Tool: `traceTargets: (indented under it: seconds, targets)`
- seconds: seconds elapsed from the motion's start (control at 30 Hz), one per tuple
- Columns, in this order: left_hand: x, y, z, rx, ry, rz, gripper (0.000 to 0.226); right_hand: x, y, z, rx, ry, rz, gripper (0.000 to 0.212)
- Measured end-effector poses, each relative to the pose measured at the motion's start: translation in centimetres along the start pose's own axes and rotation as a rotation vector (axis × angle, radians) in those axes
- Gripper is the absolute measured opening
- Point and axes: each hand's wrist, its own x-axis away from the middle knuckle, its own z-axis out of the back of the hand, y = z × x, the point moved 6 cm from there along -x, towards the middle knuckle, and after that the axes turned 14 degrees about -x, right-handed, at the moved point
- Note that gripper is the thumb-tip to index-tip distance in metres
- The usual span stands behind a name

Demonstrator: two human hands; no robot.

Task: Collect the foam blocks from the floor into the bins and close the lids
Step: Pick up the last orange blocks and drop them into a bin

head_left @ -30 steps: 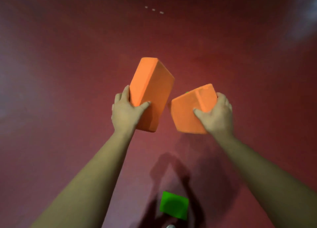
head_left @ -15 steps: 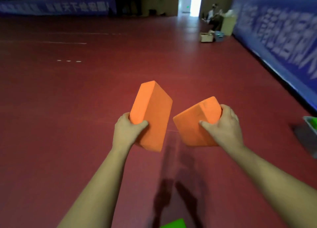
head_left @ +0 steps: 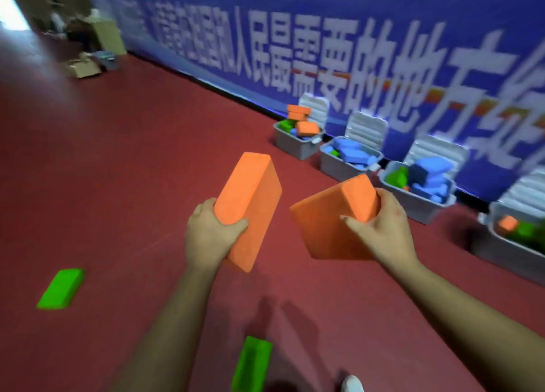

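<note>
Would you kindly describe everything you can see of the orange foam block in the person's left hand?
The orange rectangular foam block is a plain, unmarked brick shape with a matte, grainy surface. It is off the dark red floor, tilted, its far end raised. The left hand grips its near lower end, thumb across the broad face. A gap separates it from the other orange foam block, held by the right hand.

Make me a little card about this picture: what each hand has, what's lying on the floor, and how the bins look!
left hand: holds an orange block
right hand: holds a second orange block
floor: two green blocks lying on it
grey bins: four in a row by the blue banner, with blocks inside
lids: standing open
</note>
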Motion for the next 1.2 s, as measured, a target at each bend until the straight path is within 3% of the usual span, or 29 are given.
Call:
traceTargets:
  seconds: [0.2,0.47,0.73,1.0,1.2]
  targets:
    - [5.7,17.1,-10.1,0.062,-0.162,-0.303,0.074,7.0,9.3,18.8,0.115,0.335,-0.187,0.073]
    - [17.6,37.9,-22.8,0.164,-0.343,-0.545,0.070,14.1,21.3,38.4,0.213,0.583,-0.361,0.074]
    - [26.2,49.4,-31.9,0.173,-0.411,-0.497,0.070,10.3,31.0,53.2,0.238,0.587,-0.360,0.076]
    - [25.7,56.7,-38.8,0.077,-0.391,-0.448,0.073,1.3,37.4,59.8,0.177,0.600,-0.313,0.081]
    - [24.1,67.5,-49.2,0.106,-0.466,-0.482,0.068,-3.7,45.3,64.5,0.168,0.650,-0.371,0.085]
